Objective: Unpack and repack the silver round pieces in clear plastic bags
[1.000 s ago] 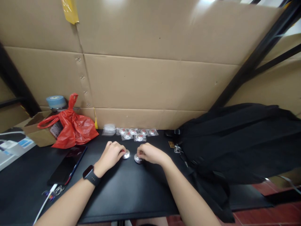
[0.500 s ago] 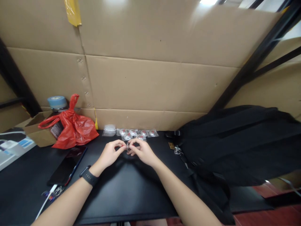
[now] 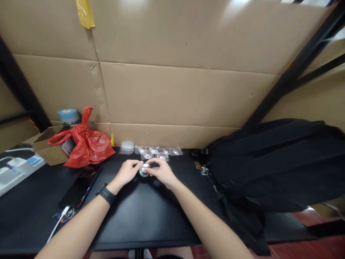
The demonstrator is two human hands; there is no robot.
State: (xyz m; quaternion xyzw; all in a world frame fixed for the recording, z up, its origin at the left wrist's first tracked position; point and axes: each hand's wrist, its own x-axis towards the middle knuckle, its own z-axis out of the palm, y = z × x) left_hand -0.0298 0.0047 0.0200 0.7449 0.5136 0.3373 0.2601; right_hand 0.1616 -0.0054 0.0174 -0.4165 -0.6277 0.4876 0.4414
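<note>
Silver metal, one round disc (image 3: 144, 170): located over the middle of a black table (image 3: 142, 219), between the two hands, its shiny face turned toward the viewer. Left hand (image 3: 128, 171): thumb and forefinger brought together, pinching the left rim of the disc; dark watch (image 3: 106, 194) on the wrist. Right hand (image 3: 162, 172): thumb and finger clamped on the disc's right side, thumb lying across part of the face. Just beyond the hands, near a cardboard wall (image 3: 172, 95): several clear packets (image 3: 162, 155) lying close together, each with a round silver piece and red marking; to their left, some whitish plastic sleeves (image 3: 126, 147), contents too blurred to tell. Left side of the table: red plastic bag (image 3: 93, 145), knotted at the top, leaning beside an open cardboard box (image 3: 51, 151); behind them, a jar with a blue lid (image 3: 68, 115); nearer, a dark phone (image 3: 81, 185), lying flat, with a white cable (image 3: 55, 229) at its near end and a keyring (image 3: 70, 213) beside it; at the far left, a white power strip (image 3: 8, 183). Right side: large black backpack (image 3: 277, 165), slumped, with metal rings (image 3: 205, 171) just beside its left edge. Yellow tape (image 3: 85, 15), one strip, high on the wall.
</note>
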